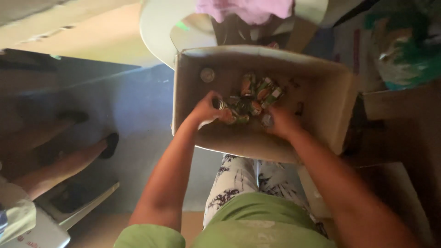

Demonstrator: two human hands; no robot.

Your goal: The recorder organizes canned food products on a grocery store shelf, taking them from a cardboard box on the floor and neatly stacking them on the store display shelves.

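Note:
An open cardboard box [321, 82] stands in front of me with several small green and orange cans [259, 94] heaped in its middle. One can [207, 75] stands apart near the box's far left corner. My left hand [207, 110] is inside the box, closed around a can at the left side of the heap. At the right side of the heap my right hand [281, 121] rests on a can [267, 120], fingers curled on it. My green shirt and patterned trousers show below.
A round pale table [156, 27] with a pink cloth [250, 9] lies beyond the box. Another person's legs and dark shoes [109, 144] stretch in from the left, beside a white chair [69, 213]. A green and white bundle [404, 46] sits at the upper right.

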